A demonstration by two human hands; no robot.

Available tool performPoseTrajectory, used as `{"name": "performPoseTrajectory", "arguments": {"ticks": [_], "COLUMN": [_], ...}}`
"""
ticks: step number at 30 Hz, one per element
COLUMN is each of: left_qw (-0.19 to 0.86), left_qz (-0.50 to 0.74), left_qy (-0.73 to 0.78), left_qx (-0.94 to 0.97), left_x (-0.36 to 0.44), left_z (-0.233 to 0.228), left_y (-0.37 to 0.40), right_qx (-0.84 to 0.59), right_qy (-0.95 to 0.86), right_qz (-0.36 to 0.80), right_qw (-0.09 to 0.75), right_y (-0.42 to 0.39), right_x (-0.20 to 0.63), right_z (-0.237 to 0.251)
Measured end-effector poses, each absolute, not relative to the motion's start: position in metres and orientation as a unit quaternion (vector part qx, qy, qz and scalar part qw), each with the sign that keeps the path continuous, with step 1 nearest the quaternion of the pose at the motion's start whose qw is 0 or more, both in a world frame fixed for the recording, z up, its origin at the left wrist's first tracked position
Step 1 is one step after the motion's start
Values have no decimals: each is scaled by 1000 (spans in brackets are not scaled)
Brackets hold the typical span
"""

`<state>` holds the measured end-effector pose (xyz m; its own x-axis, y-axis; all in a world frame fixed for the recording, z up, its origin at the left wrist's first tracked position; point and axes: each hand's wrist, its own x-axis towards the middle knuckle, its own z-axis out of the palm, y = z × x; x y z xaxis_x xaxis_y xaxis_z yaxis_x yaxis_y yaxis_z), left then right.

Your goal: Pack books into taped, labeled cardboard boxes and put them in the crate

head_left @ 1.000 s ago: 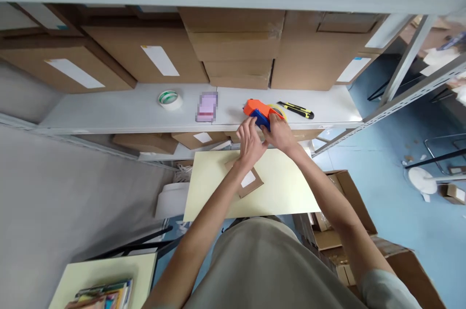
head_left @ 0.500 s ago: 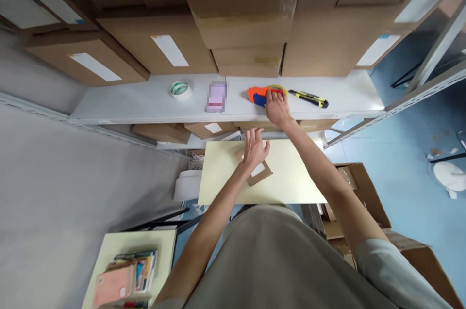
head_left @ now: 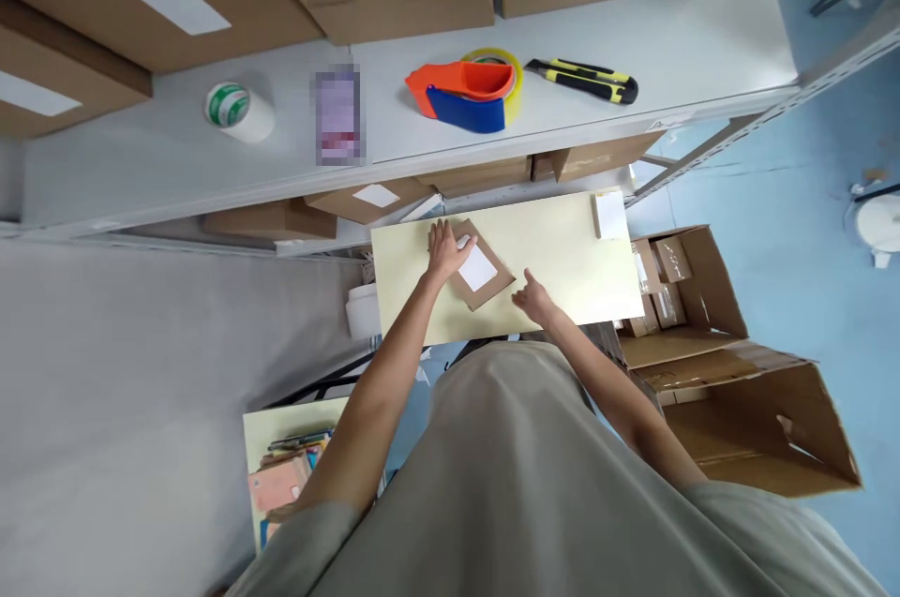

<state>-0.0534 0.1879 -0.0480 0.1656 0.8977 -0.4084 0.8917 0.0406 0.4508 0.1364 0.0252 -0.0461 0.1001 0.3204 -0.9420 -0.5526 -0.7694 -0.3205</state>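
A small brown cardboard box [head_left: 501, 288] with a white label lies at an angle on the pale yellow tabletop [head_left: 562, 246]. My left hand [head_left: 444, 252] rests over its left edge, fingers stretched out, thumb towards the label. Just off the box's right corner is my right hand [head_left: 535, 300], fingers apart and nothing visible in them. On the grey shelf [head_left: 295, 161] above sit an orange and blue tape dispenser [head_left: 464, 110] with a yellowish roll and a yellow and black utility knife [head_left: 587, 80].
Also on the shelf are a white tape roll [head_left: 254, 121] and a blurred purple item [head_left: 338, 114]. A white box [head_left: 610, 215] stands at the tabletop's far right corner. Open cartons [head_left: 724, 297] flank the table on the right. Books [head_left: 277, 485] lie at lower left.
My right hand has let go of the tape dispenser and come down beside the small box. The dispenser remains on the shelf. My left hand stays at the box; the view has tilted down.
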Motion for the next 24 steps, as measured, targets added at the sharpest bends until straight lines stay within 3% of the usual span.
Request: {"name": "performPoseTrajectory", "arguments": {"ticks": [4, 7, 16, 24], "left_qw": [345, 344, 401, 496], "left_qz": [-76, -64, 105, 79], "left_qy": [626, 630, 619, 617], "left_qx": [695, 693, 668, 606], "left_x": [-37, -37, -70, -56], "left_z": [-48, -43, -32, -40], "left_y": [210, 211, 138, 84], "right_qx": [-540, -506, -632, -753], "right_qy": [199, 201, -94, -336], "right_qz": [739, 746, 611, 460], "right_qw": [350, 383, 467, 330], "right_y": [25, 23, -11, -2], "right_x": [135, 149, 215, 237], "right_z": [-52, -50, -53, -54]}}
